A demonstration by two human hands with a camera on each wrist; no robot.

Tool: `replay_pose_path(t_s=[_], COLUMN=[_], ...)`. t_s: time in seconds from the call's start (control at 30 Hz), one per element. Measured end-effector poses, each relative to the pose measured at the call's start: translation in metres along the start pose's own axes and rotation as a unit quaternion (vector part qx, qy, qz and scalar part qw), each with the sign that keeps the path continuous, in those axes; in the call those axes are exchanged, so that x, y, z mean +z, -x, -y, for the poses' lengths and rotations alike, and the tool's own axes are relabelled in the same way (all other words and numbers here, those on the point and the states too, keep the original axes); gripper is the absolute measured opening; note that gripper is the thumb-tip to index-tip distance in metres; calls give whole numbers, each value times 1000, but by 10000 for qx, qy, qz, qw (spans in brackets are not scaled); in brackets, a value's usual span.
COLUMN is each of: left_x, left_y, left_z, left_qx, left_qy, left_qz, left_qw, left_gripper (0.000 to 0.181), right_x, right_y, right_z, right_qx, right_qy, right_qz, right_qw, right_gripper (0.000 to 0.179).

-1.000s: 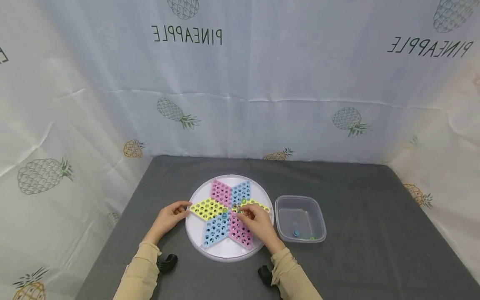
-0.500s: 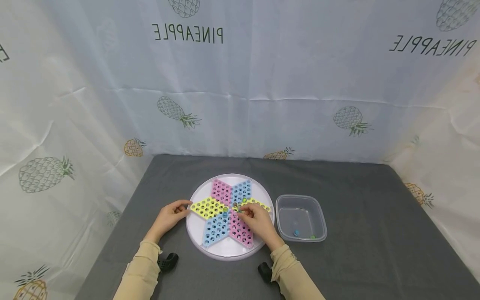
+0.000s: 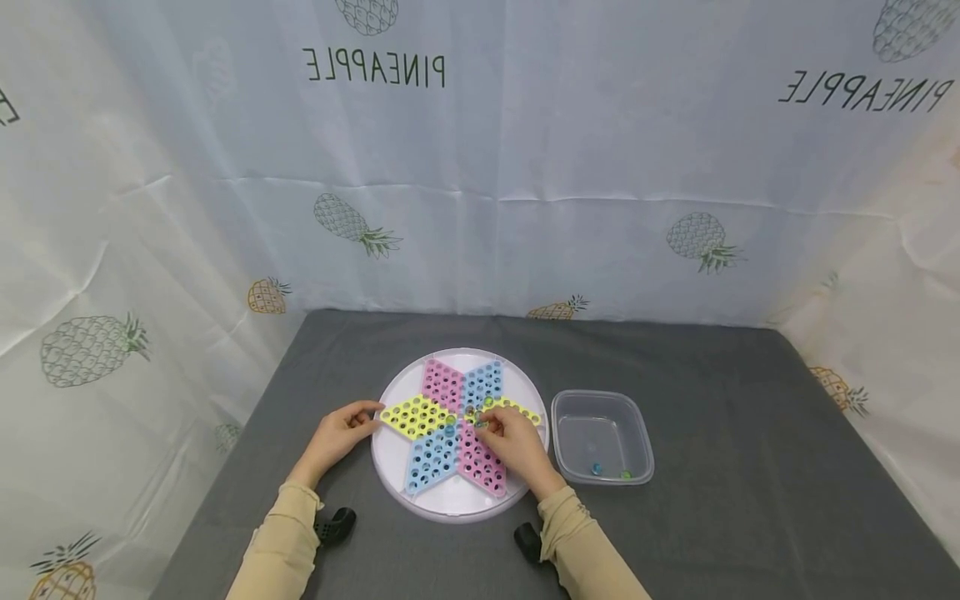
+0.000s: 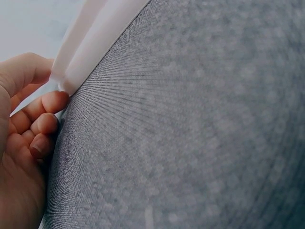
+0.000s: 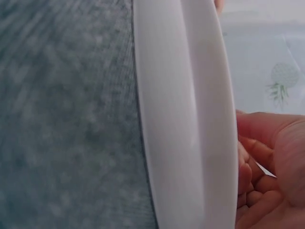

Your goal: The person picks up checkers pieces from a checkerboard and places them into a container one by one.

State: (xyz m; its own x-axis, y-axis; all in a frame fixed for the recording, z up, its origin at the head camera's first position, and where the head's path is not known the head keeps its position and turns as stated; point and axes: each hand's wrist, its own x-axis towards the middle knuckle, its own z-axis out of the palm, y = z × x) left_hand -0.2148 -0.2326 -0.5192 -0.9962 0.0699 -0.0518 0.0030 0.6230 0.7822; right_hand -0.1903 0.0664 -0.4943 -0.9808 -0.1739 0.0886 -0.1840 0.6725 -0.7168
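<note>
A round white Chinese checkers board with a pink, blue and yellow star of holes lies on the table. My left hand grips its left rim; the left wrist view shows the thumb above and curled fingers at the edge. Over the star's middle, my right hand pinches a small greenish marble, mostly hidden by the fingertips. Several marbles sit near the centre, among them a green marble and a blue marble. In the right wrist view the board's rim hides the right fingertips.
Right of the board stands a clear plastic container holding a blue marble and a green marble. A dark grey cloth covers the table. A white pineapple-print curtain hangs behind and at both sides.
The blue marble in the container has shifted slightly to the right. Both hands stay in nearly the same place, the left at the rim and the right over the centre.
</note>
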Motion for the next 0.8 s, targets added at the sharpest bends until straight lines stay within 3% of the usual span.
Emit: replay_pose_path(t_s=[0.43, 0.8], left_x=[0, 2], left_y=[1, 0], left_z=[0, 0], left_qx=[10, -66], left_qy=[-13, -17], left_qz=[32, -24], left_qw=[10000, 10000], left_gripper=[29, 28], right_x=[1, 3], right_y=[0, 1], right_z=[2, -2], right_qx=[119, -250], right_qy=[298, 426], right_qz=[-43, -341], right_qw=[9995, 9982], right_gripper=[18, 16])
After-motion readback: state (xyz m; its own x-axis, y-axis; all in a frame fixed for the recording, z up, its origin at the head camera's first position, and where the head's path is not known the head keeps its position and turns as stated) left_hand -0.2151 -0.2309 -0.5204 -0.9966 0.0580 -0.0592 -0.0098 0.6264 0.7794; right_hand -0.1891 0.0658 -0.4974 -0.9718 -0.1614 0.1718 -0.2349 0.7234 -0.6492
